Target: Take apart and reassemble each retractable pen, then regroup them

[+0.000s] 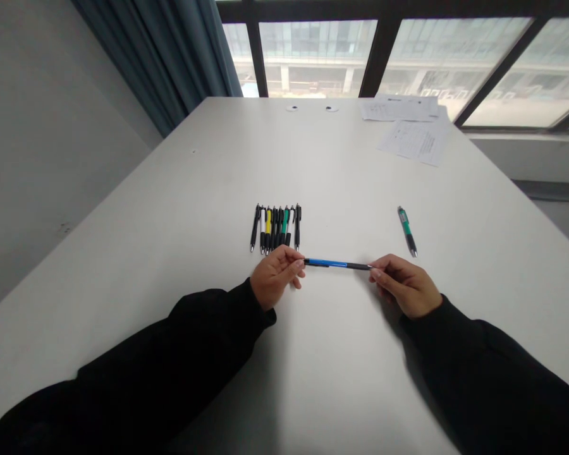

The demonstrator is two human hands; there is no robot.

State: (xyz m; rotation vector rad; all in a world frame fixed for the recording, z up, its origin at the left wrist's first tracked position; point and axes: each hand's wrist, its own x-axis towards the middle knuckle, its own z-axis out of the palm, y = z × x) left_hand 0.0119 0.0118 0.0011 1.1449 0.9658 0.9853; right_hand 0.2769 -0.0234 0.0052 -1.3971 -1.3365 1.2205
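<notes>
A blue ballpoint pen (334,263) with a black grip is stretched level between my two hands, above the white table. My left hand (275,277) pinches its clicker end. At the writing tip, my right hand (403,283) holds it between thumb and fingers. Just beyond my left hand lies a row of several pens (275,227), side by side, in black, white, yellow and green. My left hand hides the lower ends of some. Off to the right, a green pen (406,230) with a black grip lies alone, beyond my right hand.
The white table (171,215) narrows toward the window (317,57). Printed papers (412,129) overlap at its far right corner. Two small white oval pieces with dark spots (312,109) lie near the far edge. A blue curtain (165,57) hangs at the far left.
</notes>
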